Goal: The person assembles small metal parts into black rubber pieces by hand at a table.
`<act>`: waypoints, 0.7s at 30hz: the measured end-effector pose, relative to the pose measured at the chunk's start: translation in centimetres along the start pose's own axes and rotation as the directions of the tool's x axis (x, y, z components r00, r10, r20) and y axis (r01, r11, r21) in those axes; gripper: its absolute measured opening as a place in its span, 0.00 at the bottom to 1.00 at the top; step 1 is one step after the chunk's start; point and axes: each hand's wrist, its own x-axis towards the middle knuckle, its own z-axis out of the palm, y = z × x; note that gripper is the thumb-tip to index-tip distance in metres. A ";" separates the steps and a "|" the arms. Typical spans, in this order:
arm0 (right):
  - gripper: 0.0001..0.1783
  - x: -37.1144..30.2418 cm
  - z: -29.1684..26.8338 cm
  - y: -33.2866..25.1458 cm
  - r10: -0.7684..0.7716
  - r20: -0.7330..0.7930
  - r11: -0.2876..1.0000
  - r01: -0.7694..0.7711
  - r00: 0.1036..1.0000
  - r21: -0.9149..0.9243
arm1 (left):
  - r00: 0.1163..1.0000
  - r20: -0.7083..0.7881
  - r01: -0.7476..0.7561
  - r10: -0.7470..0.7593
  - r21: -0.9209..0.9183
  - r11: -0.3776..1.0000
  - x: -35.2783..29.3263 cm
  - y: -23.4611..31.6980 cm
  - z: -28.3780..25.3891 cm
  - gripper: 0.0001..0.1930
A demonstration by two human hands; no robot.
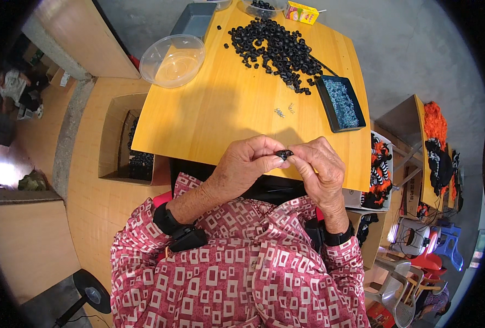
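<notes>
Just over the table's near edge, my left hand [241, 167] pinches a small black ring-like part [284, 154] between thumb and forefinger. The thumb and fingers of my right hand [323, 168] close on the same part from the other side. Whether a smaller piece sits between the right fingertips is hidden. Beyond my hands, several tiny silvery pieces [279, 112] lie loose on the yellow wooden table [199, 120]. A black tray [325, 107] at the right holds many more like them. Small black parts [270, 46] spread in a heap at the far middle.
A clear plastic bowl [154, 71] and a grey bin [190, 21] stand far left. Beside another bowl [278, 11] with black parts is a yellow carton [301, 12]. An open cardboard box [111, 158] is left of the table; a white box [389, 188] with orange-black items is right.
</notes>
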 end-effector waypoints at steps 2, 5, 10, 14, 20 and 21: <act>0.10 -0.1 -0.1 0.0 -0.014 0.010 1.000 0.014 1.000 -0.010 | 1.000 0.002 -0.002 0.002 0.008 1.000 0.0 0.1 0.0 0.09; 0.09 0.0 -0.2 0.0 -0.057 0.027 0.996 0.059 0.998 -0.064 | 1.000 -0.012 0.004 -0.003 0.076 0.997 -0.1 0.0 -0.1 0.09; 0.09 0.3 -0.8 0.0 -0.065 0.074 0.993 0.071 0.995 -0.090 | 0.999 -0.044 -0.018 0.026 0.161 0.987 0.0 0.4 0.0 0.10; 0.09 0.4 -0.8 0.1 -0.073 0.092 0.993 0.082 0.993 -0.087 | 0.999 -0.039 -0.021 0.026 0.132 0.991 0.0 0.4 -0.1 0.11; 0.09 0.5 -1.3 0.3 -0.076 0.108 0.990 0.088 0.991 -0.110 | 1.000 -0.012 0.004 -0.003 0.059 0.998 0.0 0.0 -0.3 0.12; 0.09 0.5 -1.3 0.3 -0.087 0.125 0.989 0.101 0.988 -0.110 | 1.000 -0.014 0.012 -0.012 0.071 0.997 0.0 -0.1 -0.4 0.12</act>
